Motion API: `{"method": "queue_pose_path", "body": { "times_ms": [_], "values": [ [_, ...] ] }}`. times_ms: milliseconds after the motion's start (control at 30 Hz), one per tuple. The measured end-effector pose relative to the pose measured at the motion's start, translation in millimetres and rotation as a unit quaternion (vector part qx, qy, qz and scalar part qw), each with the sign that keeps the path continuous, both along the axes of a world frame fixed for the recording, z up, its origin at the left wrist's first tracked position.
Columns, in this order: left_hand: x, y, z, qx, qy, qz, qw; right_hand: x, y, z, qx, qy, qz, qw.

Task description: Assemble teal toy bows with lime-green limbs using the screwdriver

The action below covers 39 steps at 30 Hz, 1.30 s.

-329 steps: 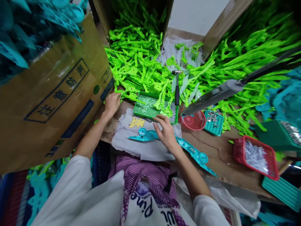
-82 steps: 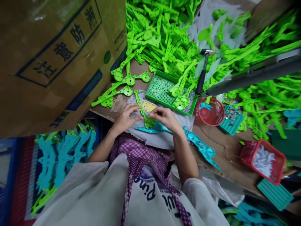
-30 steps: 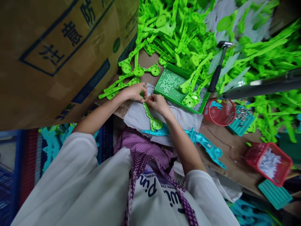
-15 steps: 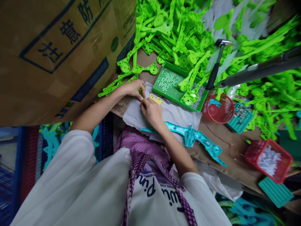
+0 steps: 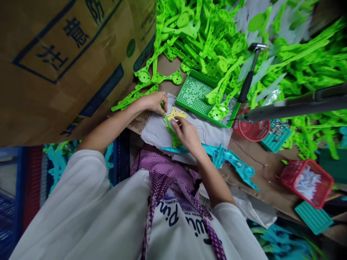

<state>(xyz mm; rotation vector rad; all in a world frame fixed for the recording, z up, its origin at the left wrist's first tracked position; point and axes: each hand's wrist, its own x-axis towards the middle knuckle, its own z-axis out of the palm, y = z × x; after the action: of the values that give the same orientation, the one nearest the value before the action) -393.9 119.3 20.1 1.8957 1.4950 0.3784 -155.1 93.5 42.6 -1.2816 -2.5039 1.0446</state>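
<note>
My left hand (image 5: 158, 102) is closed in a pinch at the upper end of a narrow green plastic part (image 5: 173, 136). A tiny pale bit shows under its fingertips, too small to name. Beside the part's right edge is my right hand (image 5: 187, 134), thumb and forefinger apart, with nothing visible between them. Both hands are over a white cloth (image 5: 151, 130) printed with a yellow cartoon figure (image 5: 173, 114). A translucent blue plastic part (image 5: 217, 153) lies along the cloth's near edge, partly behind my right wrist.
A green perforated tray (image 5: 196, 92) stands beyond the cloth. A hammer (image 5: 246, 85) and a dark screwdriver-like tool (image 5: 284, 108) are to its right, near red baskets (image 5: 253, 131). Green plastic parts (image 5: 217, 32) are heaped behind. A large carton (image 5: 81, 72) walls off the left.
My right hand has moved right and slightly nearer me, away from my left, uncovering the green part. The dark screwdriver-like tool has swung down and leftward toward the tray.
</note>
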Motion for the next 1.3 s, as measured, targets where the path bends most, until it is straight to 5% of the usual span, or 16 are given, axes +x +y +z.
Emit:
{"method": "queue_pose_path", "body": {
  "times_ms": [333,600,867,1133,1300],
  "values": [
    [0.7,0.6,-0.3,-0.021,0.001,0.000,1.000,0.0,-0.9,8.1,-0.080,0.078,0.156,0.982],
    [-3.7,2.7,-11.4,-0.008,-0.036,-0.008,0.999,8.5,9.1,7.1,-0.109,0.007,-0.009,0.994],
    [-1.8,0.9,-0.7,-0.027,-0.013,-0.005,1.000,5.6,13.8,4.7,-0.124,-0.010,0.037,0.992],
    [2.1,0.8,7.2,-0.036,0.015,0.001,0.999,0.2,20.4,-8.8,-0.178,-0.039,0.015,0.983],
    [3.5,2.2,8.4,-0.037,0.014,0.008,0.999,-6.7,23.7,-1.7,-0.190,-0.098,0.019,0.977]
  ]
}}
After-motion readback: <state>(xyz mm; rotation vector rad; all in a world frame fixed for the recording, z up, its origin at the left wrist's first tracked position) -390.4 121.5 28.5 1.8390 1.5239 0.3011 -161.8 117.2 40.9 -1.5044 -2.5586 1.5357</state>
